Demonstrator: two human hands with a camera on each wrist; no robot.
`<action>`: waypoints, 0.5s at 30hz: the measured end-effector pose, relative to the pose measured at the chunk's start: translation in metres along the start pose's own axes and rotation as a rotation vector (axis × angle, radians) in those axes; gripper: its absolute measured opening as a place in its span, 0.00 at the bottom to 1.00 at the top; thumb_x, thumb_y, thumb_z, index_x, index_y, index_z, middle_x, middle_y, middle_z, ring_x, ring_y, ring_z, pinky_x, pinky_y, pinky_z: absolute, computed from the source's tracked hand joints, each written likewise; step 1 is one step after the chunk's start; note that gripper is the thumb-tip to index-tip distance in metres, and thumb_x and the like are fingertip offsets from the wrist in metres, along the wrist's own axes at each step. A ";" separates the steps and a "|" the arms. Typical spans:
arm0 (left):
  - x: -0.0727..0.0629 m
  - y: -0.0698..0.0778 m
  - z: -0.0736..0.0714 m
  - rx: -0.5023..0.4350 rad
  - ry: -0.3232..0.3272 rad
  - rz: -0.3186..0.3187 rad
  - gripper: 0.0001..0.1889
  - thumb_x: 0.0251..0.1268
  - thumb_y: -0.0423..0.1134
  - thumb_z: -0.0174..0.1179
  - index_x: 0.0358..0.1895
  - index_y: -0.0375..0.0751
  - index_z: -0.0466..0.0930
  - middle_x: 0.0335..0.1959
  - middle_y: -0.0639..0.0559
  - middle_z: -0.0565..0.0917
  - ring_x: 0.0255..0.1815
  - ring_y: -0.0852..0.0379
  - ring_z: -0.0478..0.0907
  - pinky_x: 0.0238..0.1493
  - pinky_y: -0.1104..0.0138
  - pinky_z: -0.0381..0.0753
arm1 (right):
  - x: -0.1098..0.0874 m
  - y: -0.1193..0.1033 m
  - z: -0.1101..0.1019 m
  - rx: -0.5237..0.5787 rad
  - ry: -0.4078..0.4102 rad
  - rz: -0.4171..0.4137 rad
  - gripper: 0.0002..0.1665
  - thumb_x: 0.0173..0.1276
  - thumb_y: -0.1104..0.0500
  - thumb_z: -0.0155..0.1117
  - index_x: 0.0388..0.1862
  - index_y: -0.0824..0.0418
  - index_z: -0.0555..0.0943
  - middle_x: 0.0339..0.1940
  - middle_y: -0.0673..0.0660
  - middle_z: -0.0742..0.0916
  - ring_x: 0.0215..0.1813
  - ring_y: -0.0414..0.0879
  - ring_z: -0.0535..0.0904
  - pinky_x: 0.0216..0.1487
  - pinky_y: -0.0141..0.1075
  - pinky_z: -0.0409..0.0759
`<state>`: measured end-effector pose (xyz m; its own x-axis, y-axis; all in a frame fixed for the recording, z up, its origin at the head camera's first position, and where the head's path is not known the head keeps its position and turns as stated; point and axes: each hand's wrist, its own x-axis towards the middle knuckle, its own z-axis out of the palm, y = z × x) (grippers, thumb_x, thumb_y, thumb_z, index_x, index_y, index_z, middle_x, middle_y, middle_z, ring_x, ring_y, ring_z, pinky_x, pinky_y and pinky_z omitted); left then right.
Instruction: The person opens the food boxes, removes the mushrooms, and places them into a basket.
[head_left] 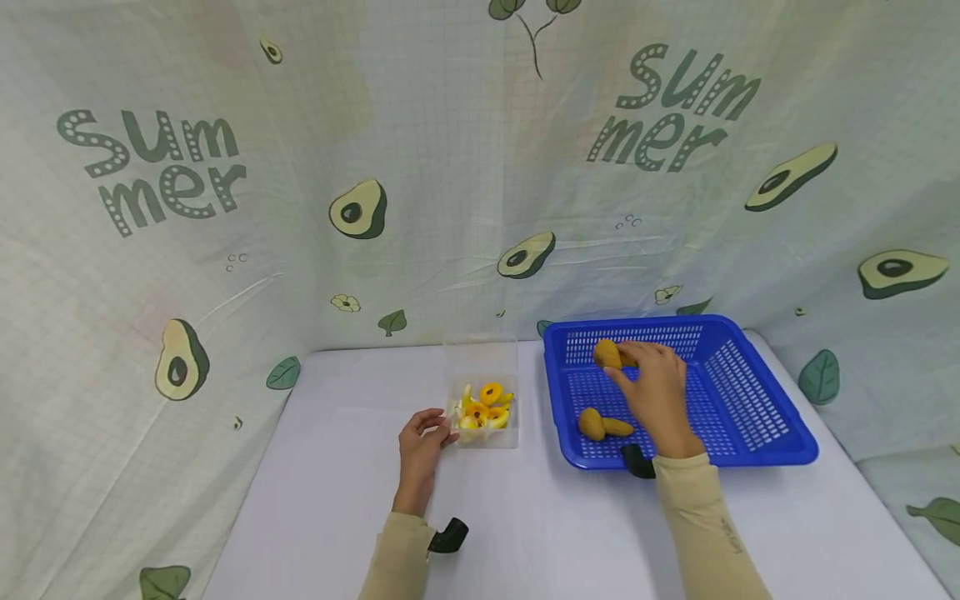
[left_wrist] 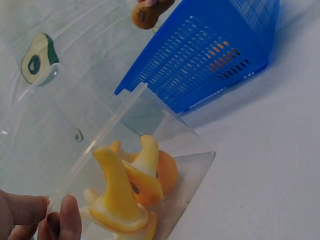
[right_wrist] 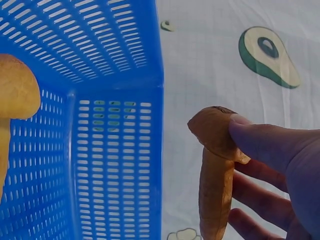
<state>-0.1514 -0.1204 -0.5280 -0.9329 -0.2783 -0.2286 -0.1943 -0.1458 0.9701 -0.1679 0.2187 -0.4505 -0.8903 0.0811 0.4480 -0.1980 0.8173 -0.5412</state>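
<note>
My right hand (head_left: 658,392) pinches a brown mushroom (head_left: 607,355) by its cap, over the blue basket's left part in the head view. In the right wrist view the thumb presses the cap of this mushroom (right_wrist: 215,195), its stem pointing down. A second brown mushroom (head_left: 592,425) lies inside the blue basket (head_left: 787,442). At the left, my left hand (head_left: 422,454) holds the near-left edge of a clear plastic box (head_left: 491,440) between thumb and fingers. Several yellow mushrooms (left_wrist: 117,190) are heaped in that box, some with orange, dark-centred undersides.
The white tabletop (head_left: 337,500) carries the box, with the basket to its right. Behind hangs a pale curtain (head_left: 450,150) printed with avocados and lettering. A black curved piece (head_left: 448,536) sits at the left wrist, another (head_left: 637,461) at the right.
</note>
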 end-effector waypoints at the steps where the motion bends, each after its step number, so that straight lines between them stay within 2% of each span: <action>1: 0.000 0.000 0.000 -0.002 -0.002 0.001 0.17 0.71 0.21 0.62 0.60 0.21 0.76 0.43 0.43 0.78 0.30 0.57 0.79 0.39 0.67 0.92 | 0.000 0.001 0.000 0.000 -0.004 0.000 0.24 0.67 0.63 0.78 0.59 0.71 0.85 0.58 0.72 0.87 0.63 0.72 0.73 0.68 0.70 0.64; 9: 0.002 -0.002 0.000 0.019 0.008 -0.009 0.16 0.71 0.21 0.62 0.59 0.23 0.77 0.44 0.42 0.78 0.31 0.56 0.79 0.39 0.68 0.92 | 0.000 0.003 0.001 0.000 -0.018 -0.012 0.23 0.67 0.65 0.78 0.59 0.71 0.85 0.54 0.71 0.88 0.63 0.72 0.73 0.67 0.72 0.64; 15: 0.004 -0.002 0.000 0.030 0.013 -0.017 0.16 0.70 0.21 0.62 0.60 0.23 0.77 0.45 0.41 0.78 0.32 0.55 0.79 0.40 0.68 0.92 | 0.002 0.004 0.000 0.004 -0.044 -0.004 0.24 0.68 0.65 0.76 0.61 0.70 0.84 0.58 0.72 0.87 0.66 0.74 0.73 0.72 0.73 0.62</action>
<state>-0.1546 -0.1209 -0.5307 -0.9255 -0.2880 -0.2462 -0.2194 -0.1225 0.9679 -0.1705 0.2221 -0.4520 -0.9068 0.0524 0.4183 -0.2032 0.8150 -0.5426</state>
